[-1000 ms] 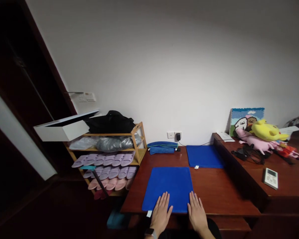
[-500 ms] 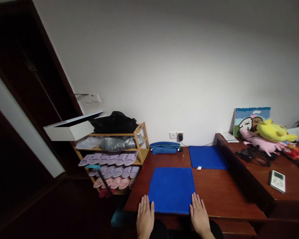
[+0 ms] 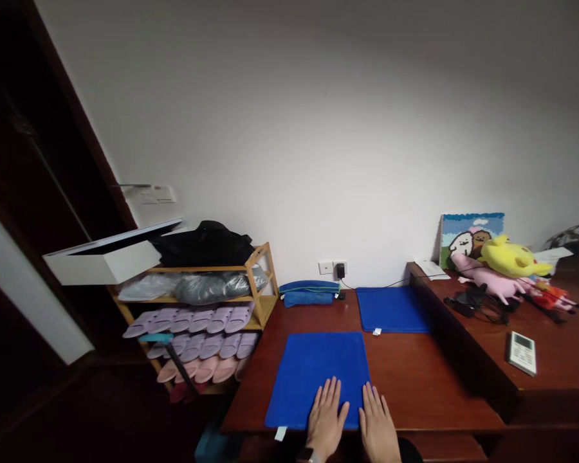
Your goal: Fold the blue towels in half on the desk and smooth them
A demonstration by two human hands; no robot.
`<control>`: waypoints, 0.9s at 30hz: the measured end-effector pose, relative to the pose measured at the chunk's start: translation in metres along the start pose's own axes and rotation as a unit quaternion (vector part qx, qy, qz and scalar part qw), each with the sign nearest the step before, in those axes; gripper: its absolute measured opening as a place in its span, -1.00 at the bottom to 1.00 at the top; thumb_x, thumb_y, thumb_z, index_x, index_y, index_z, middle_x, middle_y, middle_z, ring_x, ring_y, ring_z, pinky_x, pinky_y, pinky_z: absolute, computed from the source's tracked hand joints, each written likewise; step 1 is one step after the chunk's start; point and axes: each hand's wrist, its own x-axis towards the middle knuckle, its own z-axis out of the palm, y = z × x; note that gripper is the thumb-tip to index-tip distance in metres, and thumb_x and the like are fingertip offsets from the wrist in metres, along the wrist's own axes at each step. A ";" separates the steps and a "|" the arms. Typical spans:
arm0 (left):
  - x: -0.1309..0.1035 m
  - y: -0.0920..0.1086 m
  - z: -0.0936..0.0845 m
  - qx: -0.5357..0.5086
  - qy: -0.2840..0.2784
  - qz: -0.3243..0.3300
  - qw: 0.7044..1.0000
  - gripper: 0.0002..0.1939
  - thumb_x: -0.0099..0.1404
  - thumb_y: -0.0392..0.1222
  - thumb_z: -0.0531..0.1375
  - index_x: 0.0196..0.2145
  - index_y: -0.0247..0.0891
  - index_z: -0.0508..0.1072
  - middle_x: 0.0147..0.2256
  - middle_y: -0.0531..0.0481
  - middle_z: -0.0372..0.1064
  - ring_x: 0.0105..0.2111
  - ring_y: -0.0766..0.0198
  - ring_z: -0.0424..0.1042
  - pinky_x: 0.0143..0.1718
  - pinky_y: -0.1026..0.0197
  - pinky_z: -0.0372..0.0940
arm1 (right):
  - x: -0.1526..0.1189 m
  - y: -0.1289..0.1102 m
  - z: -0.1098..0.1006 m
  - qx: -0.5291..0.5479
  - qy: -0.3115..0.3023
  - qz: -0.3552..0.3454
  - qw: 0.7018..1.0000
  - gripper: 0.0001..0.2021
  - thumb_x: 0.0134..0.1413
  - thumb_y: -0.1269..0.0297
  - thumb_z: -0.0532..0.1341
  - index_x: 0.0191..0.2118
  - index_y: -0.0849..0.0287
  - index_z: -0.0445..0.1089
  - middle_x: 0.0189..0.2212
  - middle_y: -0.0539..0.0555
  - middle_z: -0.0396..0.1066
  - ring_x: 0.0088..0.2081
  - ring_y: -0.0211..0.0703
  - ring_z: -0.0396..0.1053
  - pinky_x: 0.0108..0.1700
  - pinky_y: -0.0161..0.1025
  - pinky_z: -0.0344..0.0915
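The left hand [image 3: 326, 415] is hiding part of the cloth [image 3: 313, 366], the frame's bottom is cropping the watch [image 3: 307, 456], and the device [image 3: 522, 353] is showing print too small to read.

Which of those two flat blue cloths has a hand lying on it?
The nearer cloth, at the front of the table: the left hand lies on it, the right hand at its edge. The farther cloth, near the wall, is untouched.

A smartwatch [image 3: 307, 455] with a dark, squarish face and a pale grey edge is worn at the wrist of the person's left hand [image 3: 326, 413], partly cut off at the bottom. The right hand [image 3: 378, 421] is bare; black clothing [image 3: 410, 451], its cut unclear, shows nearby.
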 end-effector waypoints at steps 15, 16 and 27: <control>-0.064 -0.123 0.004 0.088 0.159 -0.140 0.973 -0.34 0.50 0.05 -0.09 0.46 -0.20 0.01 0.39 -0.09 0.12 0.38 0.02 0.13 0.36 -0.14 0.13 | 0.005 -0.002 -0.010 0.000 -0.043 0.032 0.999 -0.36 0.37 0.04 -0.23 0.46 0.14 -0.01 0.46 -0.01 -0.10 0.47 -0.02 -0.14 0.48 0.07 -0.12; -0.063 -0.122 0.006 0.088 0.165 -0.140 0.972 -0.34 0.50 0.05 -0.09 0.46 -0.20 -0.01 0.39 -0.10 0.12 0.38 0.02 0.14 0.37 -0.15 0.12 | 0.010 -0.002 -0.012 0.001 -0.045 0.036 0.998 -0.36 0.37 0.03 -0.23 0.46 0.14 -0.01 0.46 -0.01 -0.10 0.47 -0.02 -0.13 0.47 0.07 -0.12; -0.065 -0.128 0.006 0.082 0.126 -0.143 0.978 -0.33 0.49 0.09 -0.12 0.44 -0.23 0.06 0.41 -0.10 0.05 0.40 0.00 0.07 0.39 -0.19 0.08 | 0.070 -0.017 -0.032 -0.011 -0.058 0.043 0.997 -0.32 0.37 0.04 -0.26 0.46 0.30 -0.07 0.47 0.07 -0.14 0.48 -0.05 -0.19 0.48 0.01 -0.20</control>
